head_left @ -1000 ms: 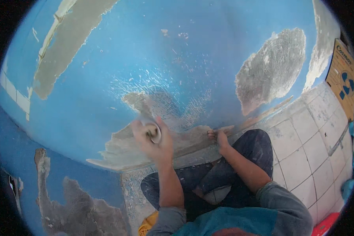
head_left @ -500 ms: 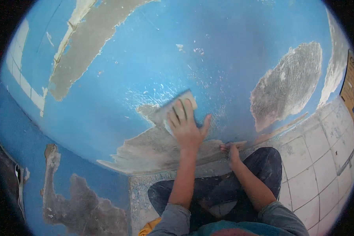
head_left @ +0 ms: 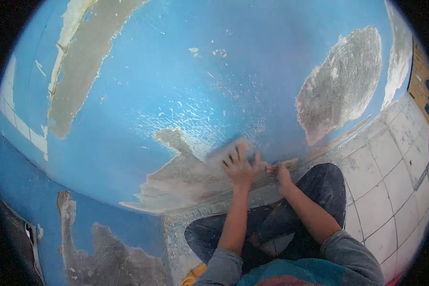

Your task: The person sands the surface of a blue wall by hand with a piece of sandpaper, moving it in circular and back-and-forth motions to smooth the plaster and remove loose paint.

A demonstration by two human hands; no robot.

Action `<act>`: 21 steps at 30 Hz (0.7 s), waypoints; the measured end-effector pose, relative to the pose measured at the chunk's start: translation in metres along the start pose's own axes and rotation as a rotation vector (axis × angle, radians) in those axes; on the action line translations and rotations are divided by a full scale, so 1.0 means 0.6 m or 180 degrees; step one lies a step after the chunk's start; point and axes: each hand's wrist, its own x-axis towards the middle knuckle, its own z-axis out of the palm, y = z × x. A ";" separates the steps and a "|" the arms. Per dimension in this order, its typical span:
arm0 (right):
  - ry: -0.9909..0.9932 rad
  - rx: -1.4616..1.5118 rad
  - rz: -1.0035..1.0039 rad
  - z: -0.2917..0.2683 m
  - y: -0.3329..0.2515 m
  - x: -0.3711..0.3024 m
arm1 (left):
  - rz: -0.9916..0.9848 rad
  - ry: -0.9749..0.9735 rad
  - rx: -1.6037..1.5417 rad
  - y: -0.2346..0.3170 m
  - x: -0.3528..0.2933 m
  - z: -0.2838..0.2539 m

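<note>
My left hand (head_left: 240,168) presses a pale, flat rectangular pad (head_left: 224,151) with a dark upper edge against the blue wall (head_left: 176,62); motion blurs both. Its fingers spread across the pad and the thumb points up. Scratched paint with white flecks (head_left: 190,114) surrounds the pad, above a bare grey patch (head_left: 181,178) at the wall's foot. Close by on the right, my right hand (head_left: 282,174) is low by the wall base, its fingers curled closed. Something dark shows at those fingers, too small to name.
Further bare patches mark the wall: an oval one (head_left: 341,81) at right, a long strip (head_left: 83,66) at upper left. Blue wall with a grey patch (head_left: 114,257) also stands at lower left. My bent legs (head_left: 321,195) rest on white floor tiles (head_left: 372,205). A cardboard box (head_left: 420,71) stands far right.
My left hand and the pad have moved down and slightly right across the wall, nearer my right hand. The whole view has shifted a little; my right hand stays low by the wall base.
</note>
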 end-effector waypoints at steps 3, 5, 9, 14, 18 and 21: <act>0.0054 -0.0084 -0.0075 -0.006 0.013 0.000 | 0.0323 -0.0127 0.0040 -0.012 -0.011 0.006; 0.0049 -0.0196 -0.0096 -0.006 -0.006 0.005 | 0.0500 0.0636 0.0375 -0.021 0.059 -0.045; 0.0026 -0.0147 0.0288 0.015 -0.033 -0.032 | 0.0370 0.1957 0.0223 -0.006 0.314 -0.253; 0.0222 -0.0097 0.0026 -0.012 -0.003 -0.009 | 0.0371 0.2213 0.0267 0.010 0.319 -0.220; 0.0368 -0.0305 0.0089 -0.002 -0.031 -0.021 | 0.0334 0.1260 0.0220 0.035 0.098 -0.041; 0.0035 -0.0286 0.0028 0.009 -0.007 -0.014 | 0.0366 -0.0099 -0.0044 -0.003 -0.122 0.063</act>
